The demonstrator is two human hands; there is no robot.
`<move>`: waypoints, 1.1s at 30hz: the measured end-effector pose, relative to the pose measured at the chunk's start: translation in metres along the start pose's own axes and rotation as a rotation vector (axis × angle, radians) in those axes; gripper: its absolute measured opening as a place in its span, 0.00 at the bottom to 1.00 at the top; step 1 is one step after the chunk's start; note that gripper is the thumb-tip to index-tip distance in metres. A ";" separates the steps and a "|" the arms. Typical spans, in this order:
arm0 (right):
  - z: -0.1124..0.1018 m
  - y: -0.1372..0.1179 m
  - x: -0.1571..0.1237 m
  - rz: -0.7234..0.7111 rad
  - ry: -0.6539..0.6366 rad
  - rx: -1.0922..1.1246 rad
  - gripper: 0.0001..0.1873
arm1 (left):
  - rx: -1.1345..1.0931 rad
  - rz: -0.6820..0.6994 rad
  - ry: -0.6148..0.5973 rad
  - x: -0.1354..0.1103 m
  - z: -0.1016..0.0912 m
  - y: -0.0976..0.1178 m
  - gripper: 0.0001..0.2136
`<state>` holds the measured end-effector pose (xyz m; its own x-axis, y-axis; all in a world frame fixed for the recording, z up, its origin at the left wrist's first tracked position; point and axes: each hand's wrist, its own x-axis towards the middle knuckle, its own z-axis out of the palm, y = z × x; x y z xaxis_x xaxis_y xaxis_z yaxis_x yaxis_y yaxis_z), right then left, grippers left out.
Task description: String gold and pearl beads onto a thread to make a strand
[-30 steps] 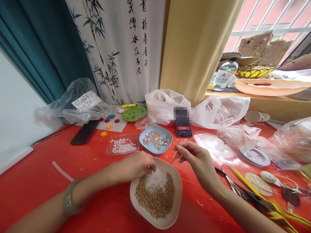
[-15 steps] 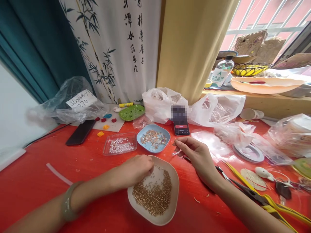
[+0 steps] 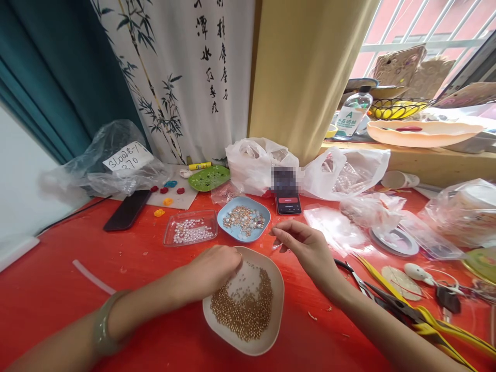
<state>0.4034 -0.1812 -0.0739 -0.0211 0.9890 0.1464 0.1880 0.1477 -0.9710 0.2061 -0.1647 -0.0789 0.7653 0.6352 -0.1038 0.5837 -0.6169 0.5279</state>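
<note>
A cream bowl of small gold beads stands in front of me on the red table. Over its upper left rim, my left hand is closed with curled fingers; whatever lies between the fingertips is hidden. To the right of the bowl, my right hand pinches thumb against fingers. A short string of pearl beads, small and faint, hangs below those fingertips. Behind the hands sit a blue dish of mixed beads and a clear plastic tray of white pearl beads.
Yellow-handled pliers lie near my right forearm. A phone leans against white plastic bags at the back. Another dark phone and a green leaf-shaped dish are at the back left. A plastic strip lies left.
My right hand has moved slightly left, and the beads below its fingertips show less clearly. My left hand stays over the bowl's rim, shifted very little. The view has tilted slightly.
</note>
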 end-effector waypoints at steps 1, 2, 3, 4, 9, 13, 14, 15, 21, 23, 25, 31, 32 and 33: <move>0.002 0.000 -0.002 -0.003 -0.013 -0.003 0.06 | 0.032 0.001 0.006 0.000 0.000 -0.001 0.08; 0.005 -0.001 -0.005 -0.004 -0.026 -0.007 0.06 | 0.073 -0.003 0.009 0.000 0.001 -0.001 0.08; 0.008 -0.001 -0.008 -0.004 -0.040 -0.012 0.06 | 0.103 -0.007 0.010 0.000 0.002 -0.001 0.09; 0.011 -0.002 -0.011 -0.007 -0.052 -0.020 0.06 | 0.116 -0.007 0.013 0.000 0.003 -0.001 0.09; 0.028 0.003 -0.027 -0.067 -0.097 -0.053 0.05 | 0.121 -0.020 0.040 -0.001 0.008 -0.003 0.08; 0.035 0.009 -0.033 -0.050 -0.169 -0.007 0.06 | -0.106 -0.062 0.093 0.004 0.007 -0.005 0.05; 0.035 0.010 -0.033 -0.028 -0.182 0.002 0.07 | -0.256 -0.103 0.112 0.006 0.006 -0.005 0.05; 0.035 0.010 -0.034 -0.002 -0.188 0.011 0.07 | -0.432 -0.149 0.127 0.008 0.004 -0.004 0.04; 0.034 0.009 -0.034 0.069 -0.194 0.080 0.09 | -1.260 -0.322 0.209 0.016 -0.002 -0.003 0.06; 0.033 0.009 -0.034 0.070 -0.203 0.096 0.09 | -1.376 -0.348 0.211 0.016 -0.001 -0.003 0.07; 0.033 0.009 -0.035 0.080 -0.217 0.099 0.08 | -1.429 -0.347 0.201 0.016 0.001 -0.004 0.09; 0.030 0.006 -0.037 0.059 -0.269 0.039 0.08 | -1.455 -0.337 0.197 0.017 0.004 -0.006 0.08; 0.029 0.006 -0.037 0.049 -0.276 0.027 0.08 | -1.456 -0.338 0.201 0.017 0.004 -0.007 0.08; 0.029 0.006 -0.037 0.042 -0.282 0.015 0.08 | -1.458 -0.337 0.205 0.017 0.004 -0.007 0.08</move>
<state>0.3767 -0.2166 -0.0906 -0.2861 0.9569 0.0496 0.1799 0.1044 -0.9781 0.2160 -0.1515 -0.0877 0.5327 0.7767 -0.3362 -0.1472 0.4761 0.8670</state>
